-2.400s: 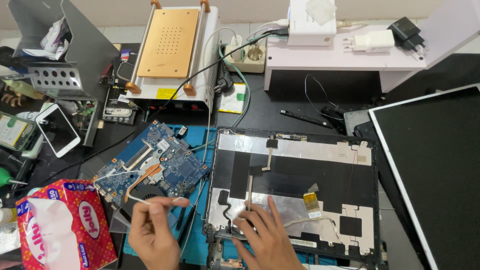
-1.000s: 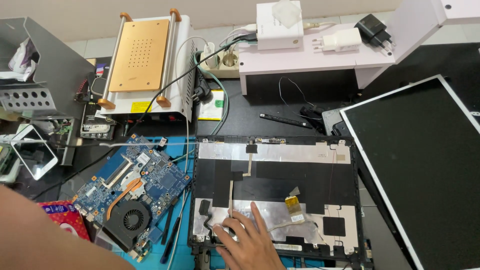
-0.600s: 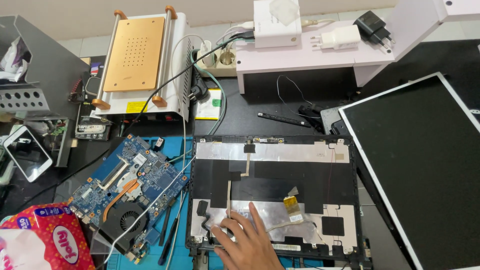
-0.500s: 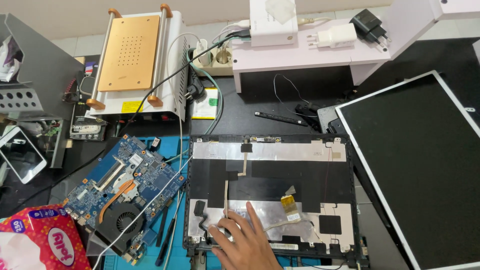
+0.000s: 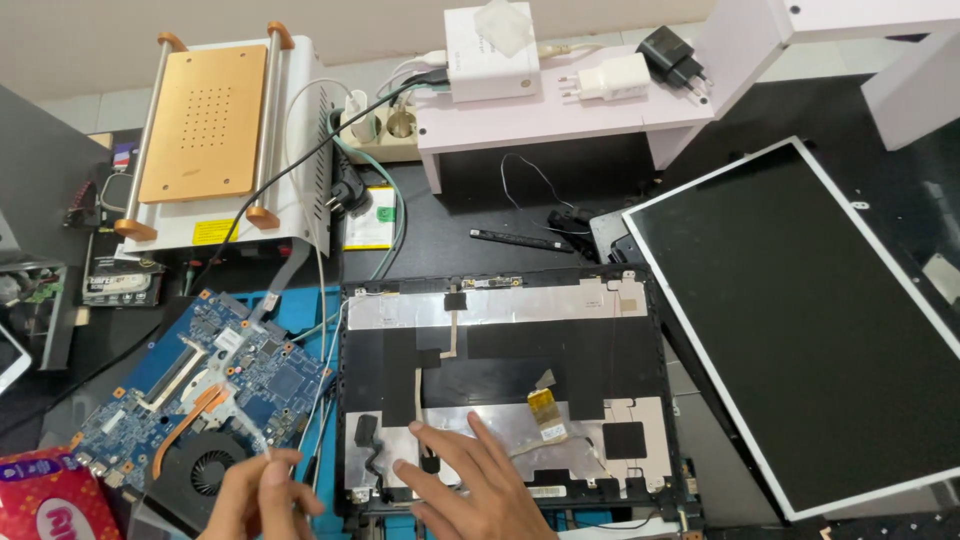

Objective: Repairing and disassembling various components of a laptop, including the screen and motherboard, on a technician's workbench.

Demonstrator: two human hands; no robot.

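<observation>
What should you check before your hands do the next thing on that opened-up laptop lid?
1. Right hand flat on the laptop lid shell, steadying it: ok.
2. Left hand pinching a thin tool: something slim shows at the fingertips, but what it is: cannot tell.
3. Flat ribbon cable lying loose, not under the fingers: ok.
4. Motherboard off to the side, apart from the lid: ok.
5. Screen panel set aside, clear of both hands: ok.
6. Screws all out of the lid: cannot tell, too small to see.
</observation>
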